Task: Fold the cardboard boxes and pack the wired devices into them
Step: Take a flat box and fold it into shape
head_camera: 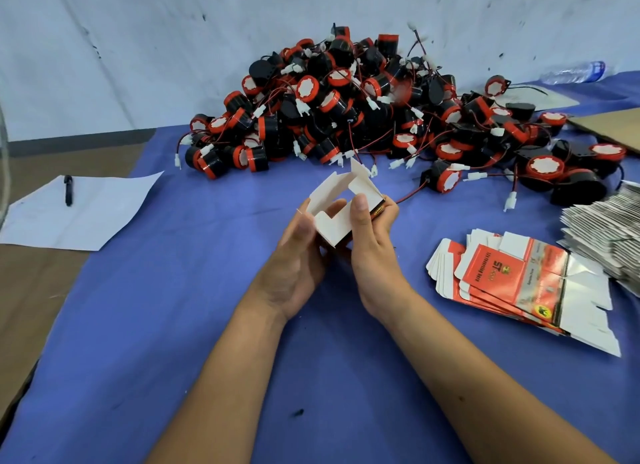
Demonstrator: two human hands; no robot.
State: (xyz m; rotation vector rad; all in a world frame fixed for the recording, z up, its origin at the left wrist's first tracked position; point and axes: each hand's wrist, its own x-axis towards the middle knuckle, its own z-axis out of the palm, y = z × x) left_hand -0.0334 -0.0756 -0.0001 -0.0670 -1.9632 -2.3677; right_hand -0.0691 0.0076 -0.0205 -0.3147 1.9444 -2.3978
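Note:
A small cardboard box (334, 204), white inside and red outside, is held above the blue table cover with its flaps standing open. My left hand (301, 256) grips its left side, fingers curled round the wall. My right hand (374, 242) grips the right side, thumb pressing on the inner face. Behind the box lies a big heap of black and red wired devices (363, 110) with white plugs. A stack of flat red boxes (512, 283) lies to the right of my hands.
The blue cover (207, 308) spreads over the table. A white sheet (79, 214) with a black pen (68, 190) lies at the left. A pile of silvery flat packs (609, 235) sits at the right edge. A plastic bottle (575, 72) lies far right.

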